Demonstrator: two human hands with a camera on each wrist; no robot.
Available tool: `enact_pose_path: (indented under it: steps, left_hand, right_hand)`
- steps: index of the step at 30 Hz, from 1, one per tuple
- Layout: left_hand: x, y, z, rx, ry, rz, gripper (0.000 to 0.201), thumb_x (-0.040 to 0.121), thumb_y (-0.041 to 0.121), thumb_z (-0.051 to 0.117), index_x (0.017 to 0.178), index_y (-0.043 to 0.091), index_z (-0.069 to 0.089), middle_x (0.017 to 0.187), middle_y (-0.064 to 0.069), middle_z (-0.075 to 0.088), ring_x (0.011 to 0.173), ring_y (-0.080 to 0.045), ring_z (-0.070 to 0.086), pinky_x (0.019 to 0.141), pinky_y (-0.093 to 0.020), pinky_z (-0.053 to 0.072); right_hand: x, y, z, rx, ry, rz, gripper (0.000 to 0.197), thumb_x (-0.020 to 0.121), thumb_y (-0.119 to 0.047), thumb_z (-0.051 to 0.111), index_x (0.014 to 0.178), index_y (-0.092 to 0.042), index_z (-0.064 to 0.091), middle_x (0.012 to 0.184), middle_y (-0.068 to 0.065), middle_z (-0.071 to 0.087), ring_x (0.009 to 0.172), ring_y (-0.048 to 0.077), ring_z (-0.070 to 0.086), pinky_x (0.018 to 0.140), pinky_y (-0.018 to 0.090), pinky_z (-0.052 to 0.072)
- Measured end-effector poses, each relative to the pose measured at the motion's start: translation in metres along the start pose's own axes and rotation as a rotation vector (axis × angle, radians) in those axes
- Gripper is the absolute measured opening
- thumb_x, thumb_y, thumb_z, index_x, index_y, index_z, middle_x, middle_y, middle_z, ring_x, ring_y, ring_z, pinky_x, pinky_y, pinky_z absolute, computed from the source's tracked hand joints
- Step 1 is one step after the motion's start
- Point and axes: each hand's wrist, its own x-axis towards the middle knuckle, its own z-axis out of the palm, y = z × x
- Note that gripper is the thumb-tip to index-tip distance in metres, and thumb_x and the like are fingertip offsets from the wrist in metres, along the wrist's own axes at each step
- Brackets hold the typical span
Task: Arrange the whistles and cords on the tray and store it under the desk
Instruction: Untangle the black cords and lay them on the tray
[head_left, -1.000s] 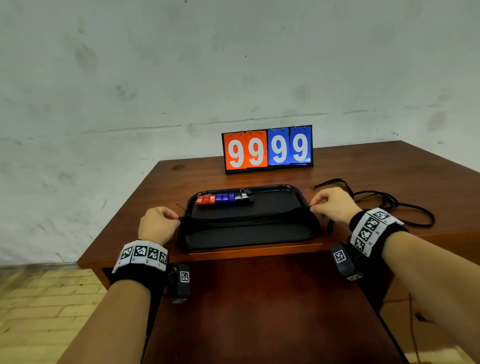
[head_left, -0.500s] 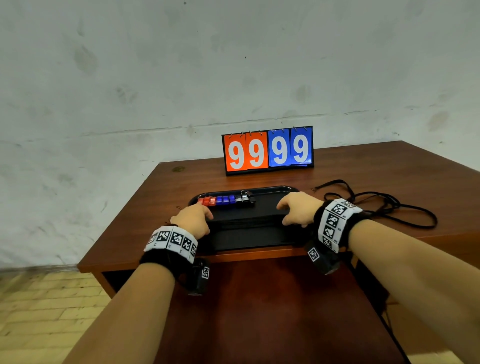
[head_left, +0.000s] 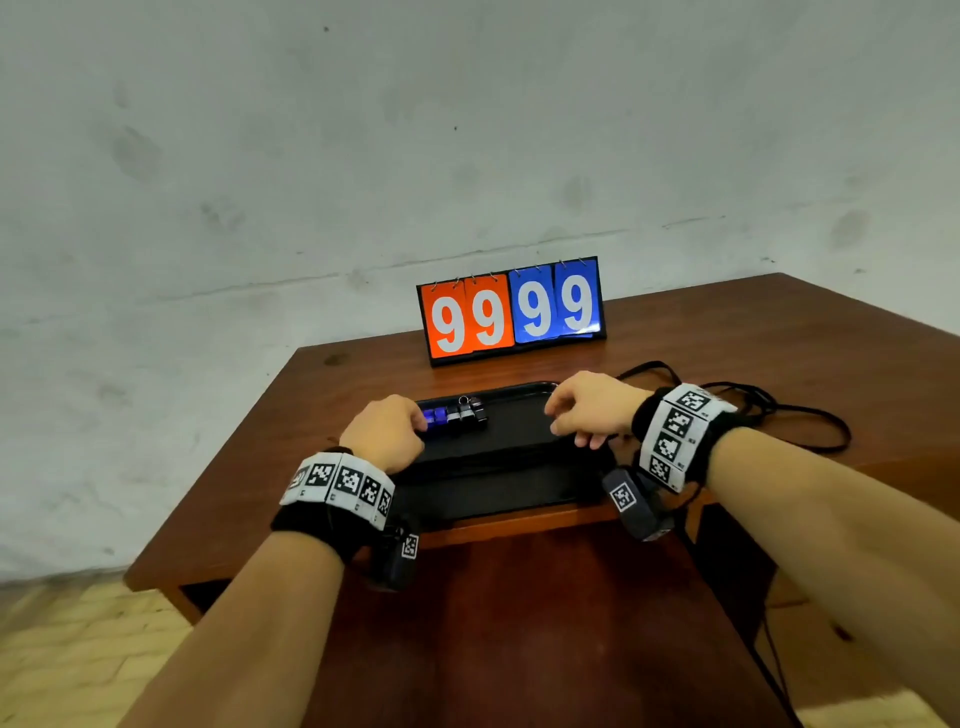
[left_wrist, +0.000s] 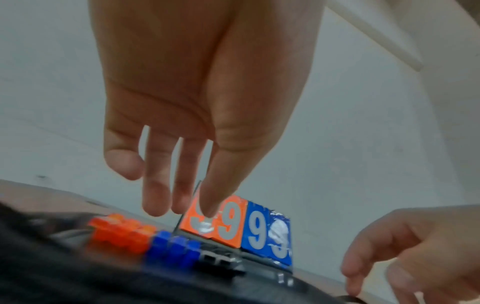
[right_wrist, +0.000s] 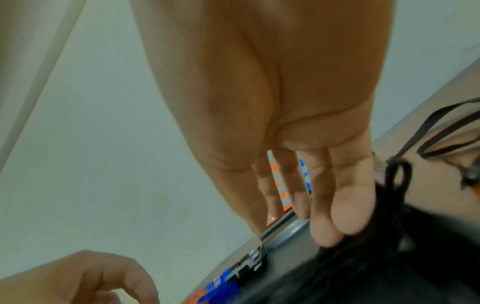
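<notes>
A black tray (head_left: 517, 427) lies at the desk's near edge. Along its far rim stands a row of whistles: red (left_wrist: 122, 234), blue (head_left: 435, 415) and black (head_left: 471, 410). In the head view my left hand (head_left: 410, 422) covers the red ones. It hovers just over the row with fingers hanging straight and holds nothing (left_wrist: 179, 195). My right hand (head_left: 567, 422) hangs over the tray's right part with relaxed, empty fingers (right_wrist: 311, 216). A black cord (head_left: 498, 460) lies across the tray's middle. More black cords (head_left: 789, 415) lie loose on the desk to the right.
An orange and blue scoreboard (head_left: 511, 312) reading 9999 stands behind the tray. The brown desk (head_left: 332, 415) meets a grey wall at the back. A lower brown surface (head_left: 519, 623) sits in front of the desk, beneath my forearms.
Both hands left the tray's left and right ends, where they pinched a cord stretched across it. They moved inward and forward over the tray and now hold nothing.
</notes>
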Motion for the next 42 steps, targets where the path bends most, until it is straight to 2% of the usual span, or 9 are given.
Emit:
enact_pose_path:
  steps: [4, 11, 13, 16, 21, 25, 33, 37, 42]
  left_hand:
    - [0.013, 0.063, -0.002, -0.043, 0.038, 0.13, 0.014, 0.088, 0.014, 0.065, 0.095, 0.025, 0.07, 0.104, 0.003, 0.068, 0.095, -0.017, 0.065, 0.09, -0.035, 0.054]
    - [0.046, 0.159, 0.026, -0.118, -0.022, 0.258, 0.016, 0.086, 0.014, 0.061, 0.086, 0.027, 0.07, 0.101, 0.005, 0.069, 0.096, -0.016, 0.064, 0.092, -0.038, 0.054]
    - [0.055, 0.178, 0.038, -0.12, -0.037, 0.27, 0.015, 0.086, 0.014, 0.061, 0.085, 0.026, 0.07, 0.098, 0.007, 0.068, 0.096, -0.015, 0.064, 0.091, -0.034, 0.053]
    - [0.064, 0.196, 0.053, -0.124, -0.089, 0.282, 0.013, 0.086, 0.015, 0.063, 0.085, 0.024, 0.073, 0.094, 0.009, 0.07, 0.093, -0.013, 0.065, 0.089, -0.031, 0.053]
    - [0.069, 0.213, 0.071, -0.089, -0.145, 0.292, 0.01, 0.086, 0.017, 0.066, 0.086, 0.024, 0.074, 0.092, 0.008, 0.07, 0.092, -0.012, 0.066, 0.088, -0.031, 0.054]
    - [0.07, 0.22, 0.079, -0.075, -0.151, 0.295, 0.009, 0.086, 0.019, 0.066, 0.086, 0.025, 0.073, 0.09, 0.008, 0.069, 0.091, -0.013, 0.065, 0.084, -0.03, 0.054]
    - [0.074, 0.227, 0.078, -0.101, -0.158, 0.324, 0.011, 0.084, 0.015, 0.065, 0.086, 0.022, 0.074, 0.09, 0.005, 0.071, 0.086, -0.013, 0.066, 0.08, -0.03, 0.055]
    - [0.076, 0.23, 0.077, -0.109, -0.16, 0.33, 0.01, 0.085, 0.015, 0.066, 0.086, 0.021, 0.074, 0.089, 0.006, 0.071, 0.085, -0.012, 0.066, 0.08, -0.03, 0.055]
    - [0.081, 0.232, 0.076, -0.144, -0.161, 0.284, 0.021, 0.086, 0.01, 0.06, 0.09, 0.027, 0.072, 0.101, 0.005, 0.07, 0.097, -0.014, 0.064, 0.09, -0.033, 0.053]
  right_hand:
    - [-0.003, 0.026, -0.032, 0.077, 0.16, 0.008, 0.025, 0.09, -0.016, 0.066, 0.114, -0.014, 0.064, 0.074, 0.001, 0.064, 0.047, 0.008, 0.058, 0.047, 0.022, 0.049]
    - [0.006, 0.088, -0.068, 0.033, 0.31, 0.074, 0.02, 0.085, -0.022, 0.071, 0.105, -0.018, 0.071, 0.086, -0.006, 0.064, 0.082, 0.014, 0.063, 0.068, 0.023, 0.047]
    - [0.012, 0.104, -0.073, -0.025, 0.285, 0.086, 0.023, 0.083, -0.021, 0.074, 0.106, -0.02, 0.071, 0.091, -0.007, 0.064, 0.089, 0.015, 0.062, 0.076, 0.023, 0.045]
    - [0.017, 0.118, -0.078, -0.057, 0.161, 0.065, 0.023, 0.077, -0.017, 0.078, 0.096, -0.027, 0.07, 0.085, -0.011, 0.065, 0.083, 0.012, 0.062, 0.073, 0.022, 0.045]
    - [0.02, 0.116, -0.077, -0.221, -0.051, -0.04, 0.022, 0.077, -0.02, 0.079, 0.098, -0.023, 0.075, 0.079, -0.016, 0.061, 0.076, 0.006, 0.057, 0.075, 0.022, 0.045]
    - [0.024, 0.113, -0.071, -0.329, -0.13, -0.043, 0.028, 0.078, -0.02, 0.079, 0.104, -0.02, 0.073, 0.088, -0.011, 0.062, 0.084, 0.012, 0.058, 0.076, 0.026, 0.044]
    - [0.033, 0.114, -0.066, -0.385, -0.14, -0.023, 0.016, 0.078, -0.013, 0.077, 0.094, -0.013, 0.074, 0.099, 0.002, 0.073, 0.088, 0.018, 0.064, 0.075, 0.03, 0.052]
    - [0.031, 0.114, -0.066, -0.348, -0.14, -0.038, 0.015, 0.081, -0.01, 0.073, 0.096, -0.012, 0.075, 0.094, -0.001, 0.071, 0.086, 0.015, 0.062, 0.074, 0.027, 0.049]
    - [0.026, 0.117, -0.082, -0.121, 0.02, -0.071, 0.012, 0.081, -0.006, 0.069, 0.083, -0.017, 0.074, 0.084, -0.009, 0.069, 0.079, 0.007, 0.059, 0.073, 0.024, 0.047]
